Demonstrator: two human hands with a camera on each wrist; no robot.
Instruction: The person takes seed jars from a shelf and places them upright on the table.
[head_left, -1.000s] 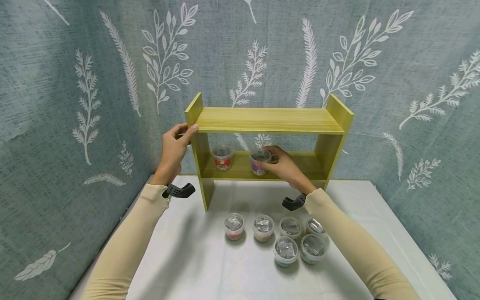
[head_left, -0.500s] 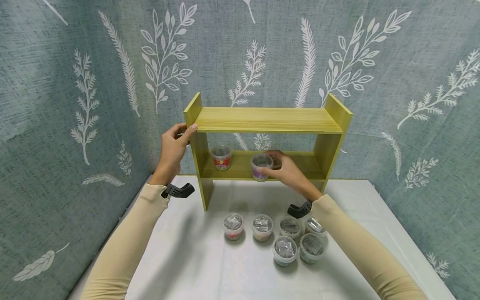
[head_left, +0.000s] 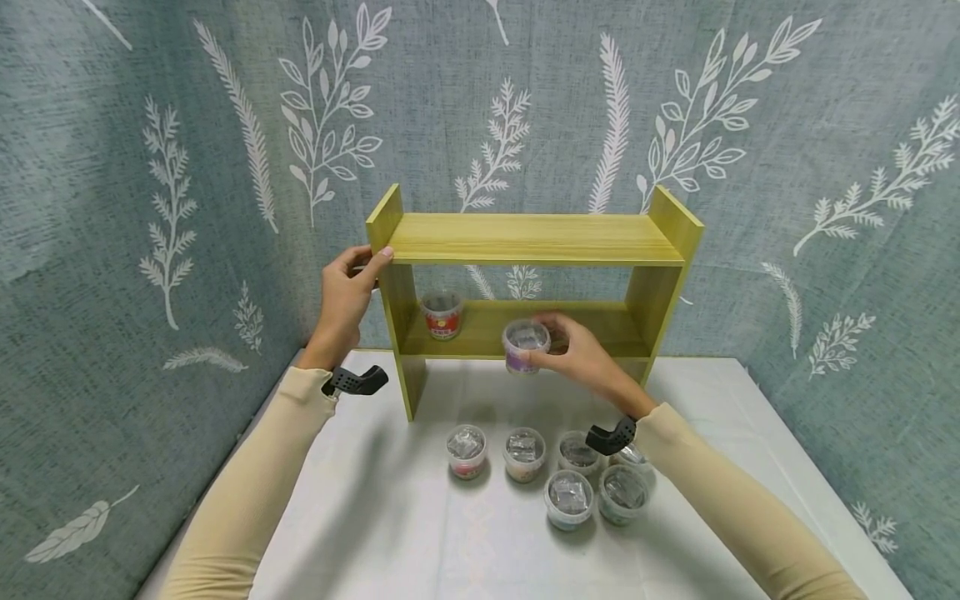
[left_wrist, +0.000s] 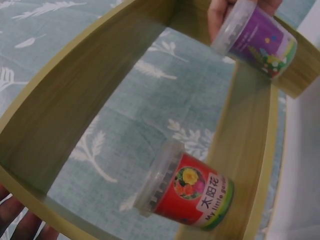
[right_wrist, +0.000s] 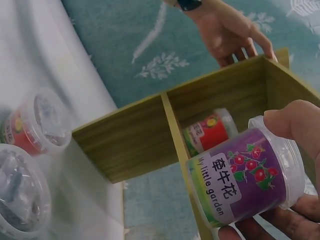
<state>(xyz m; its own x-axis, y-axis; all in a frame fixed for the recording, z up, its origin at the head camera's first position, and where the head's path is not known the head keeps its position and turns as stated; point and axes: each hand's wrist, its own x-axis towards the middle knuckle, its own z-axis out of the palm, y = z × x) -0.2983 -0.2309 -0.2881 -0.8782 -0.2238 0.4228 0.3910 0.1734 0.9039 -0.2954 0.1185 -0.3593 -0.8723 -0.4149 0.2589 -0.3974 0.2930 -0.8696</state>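
My right hand (head_left: 581, 354) grips a clear-lidded plastic seed tub with a purple flower label (right_wrist: 240, 177) by its rim. The tub is upright in the head view, just in front of the middle board of a yellow-green wooden shelf (head_left: 525, 237). At the shelf's upper left corner, my left hand (head_left: 348, 292) holds the side panel, its thumb over the front edge and its fingers on the outer side. A tub with a red label (left_wrist: 190, 190) stands on the middle board near the left panel.
On the white table (head_left: 360, 517) before the shelf stand several more lidded tubs, among them a pink-labelled one (head_left: 467, 452) and another beside it (head_left: 524, 454). A patterned grey-green cloth (head_left: 225, 167) hangs behind and at the sides.
My right hand has drawn the purple tub off the middle board, towards me and slightly down. The left hand stays on the shelf; the red tub has not moved.
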